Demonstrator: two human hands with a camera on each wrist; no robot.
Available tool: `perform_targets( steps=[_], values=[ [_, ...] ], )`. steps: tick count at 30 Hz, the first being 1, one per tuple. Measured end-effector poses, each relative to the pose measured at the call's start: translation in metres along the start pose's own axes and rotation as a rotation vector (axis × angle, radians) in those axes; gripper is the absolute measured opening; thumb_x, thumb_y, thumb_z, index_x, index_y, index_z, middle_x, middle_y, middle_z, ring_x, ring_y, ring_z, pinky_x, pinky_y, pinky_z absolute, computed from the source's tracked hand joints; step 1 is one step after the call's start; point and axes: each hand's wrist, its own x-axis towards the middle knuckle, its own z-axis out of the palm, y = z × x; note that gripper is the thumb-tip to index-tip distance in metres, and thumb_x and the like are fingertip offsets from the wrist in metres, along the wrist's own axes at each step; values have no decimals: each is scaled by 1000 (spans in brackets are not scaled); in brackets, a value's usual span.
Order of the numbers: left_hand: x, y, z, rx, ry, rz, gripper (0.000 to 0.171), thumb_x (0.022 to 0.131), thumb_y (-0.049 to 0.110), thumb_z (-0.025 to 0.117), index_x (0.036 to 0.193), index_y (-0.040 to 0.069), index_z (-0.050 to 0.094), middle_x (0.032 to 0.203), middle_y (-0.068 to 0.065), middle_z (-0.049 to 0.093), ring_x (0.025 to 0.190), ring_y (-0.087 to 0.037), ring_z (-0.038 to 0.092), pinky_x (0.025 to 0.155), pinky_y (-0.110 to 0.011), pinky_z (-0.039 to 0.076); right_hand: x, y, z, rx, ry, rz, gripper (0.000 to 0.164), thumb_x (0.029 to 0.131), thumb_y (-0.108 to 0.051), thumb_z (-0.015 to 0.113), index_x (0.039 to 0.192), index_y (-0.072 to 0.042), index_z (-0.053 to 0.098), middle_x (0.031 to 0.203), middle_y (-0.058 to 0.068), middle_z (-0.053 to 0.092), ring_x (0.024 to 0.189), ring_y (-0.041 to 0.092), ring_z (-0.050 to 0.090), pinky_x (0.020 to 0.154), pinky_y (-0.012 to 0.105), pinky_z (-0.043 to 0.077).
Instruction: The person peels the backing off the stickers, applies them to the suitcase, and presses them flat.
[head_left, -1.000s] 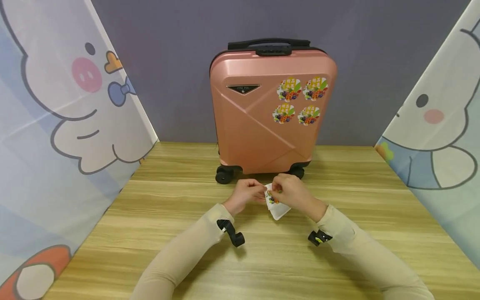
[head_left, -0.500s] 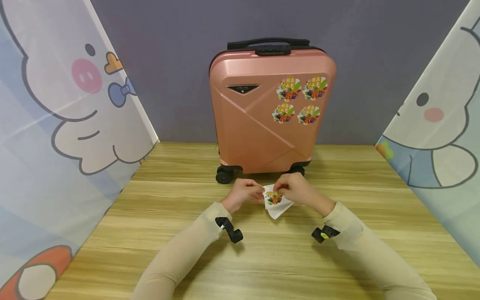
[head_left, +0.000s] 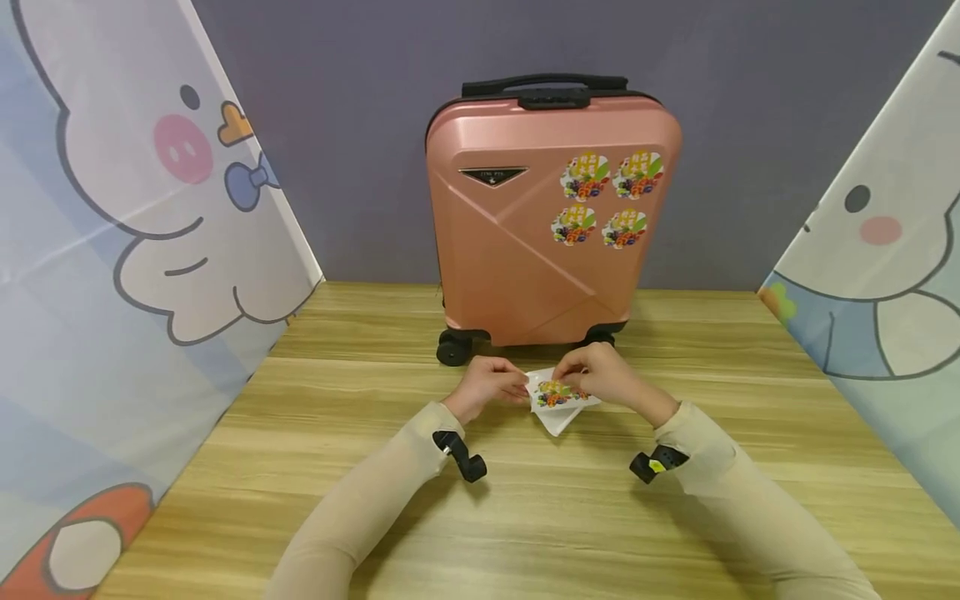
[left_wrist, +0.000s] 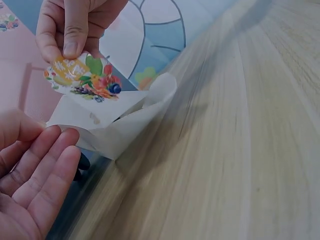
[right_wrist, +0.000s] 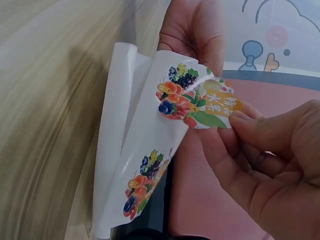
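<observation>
My left hand (head_left: 487, 387) pinches one edge of a white sticker sheet (right_wrist: 142, 120) between thumb and fingers. A round fruit-print sticker (right_wrist: 200, 105) is lifted at its yellow-lettered edge, and my right hand (head_left: 606, 375) pinches it there between thumb and fingertips. In the right wrist view its lower part still lies against the sheet. A second fruit sticker (right_wrist: 145, 185) sits farther along the sheet, part of it out of sight. The sheet is bent, with one side curling over. Both hands are just above the table, before the suitcase (head_left: 517, 275).
The pink suitcase stands upright on the wooden table (head_left: 555, 517) against a grey back wall (head_left: 337, 150). Several round fruit stickers (head_left: 585, 177) are on its upper right front. Cartoon-printed panels (head_left: 885, 275) flank the table on both sides.
The sheet has swung round, so more of it and another sticker show. My right hand has shifted slightly right, drawing the sticker's edge up. My left hand keeps its hold.
</observation>
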Motion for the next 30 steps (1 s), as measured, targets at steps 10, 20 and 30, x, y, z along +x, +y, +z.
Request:
perform_targets(
  steps=[10, 20, 30],
  values=[
    [0, -13, -5, 8, 33, -11, 16, 88, -7, 65, 96, -22, 65, 80, -22, 72, 60, -15, 68, 64, -36, 61, 0, 3, -3, 70, -29, 64, 11, 89, 7, 67, 89, 0, 76, 83, 8, 74, 62, 24, 66, 53, 30, 54],
    [2, -15, -6, 38, 42, -51, 16, 84, -6, 71, 96, -17, 69, 76, -19, 72, 60, -16, 69, 62, -35, 61, 2, 3, -6, 89, -28, 104, 13, 90, 7, 63, 93, 2, 75, 83, 8, 73, 67, 32, 67, 57, 43, 57],
    [-1, -16, -7, 58, 39, -36, 25, 85, -7, 71, 107, -18, 67, 89, -17, 73, 65, -15, 69, 64, -32, 61, 1, 3, -12, 161, 0, 113, 12, 91, 8, 63, 96, 6, 73, 83, 11, 72, 67, 36, 68, 59, 49, 58]
  ],
)
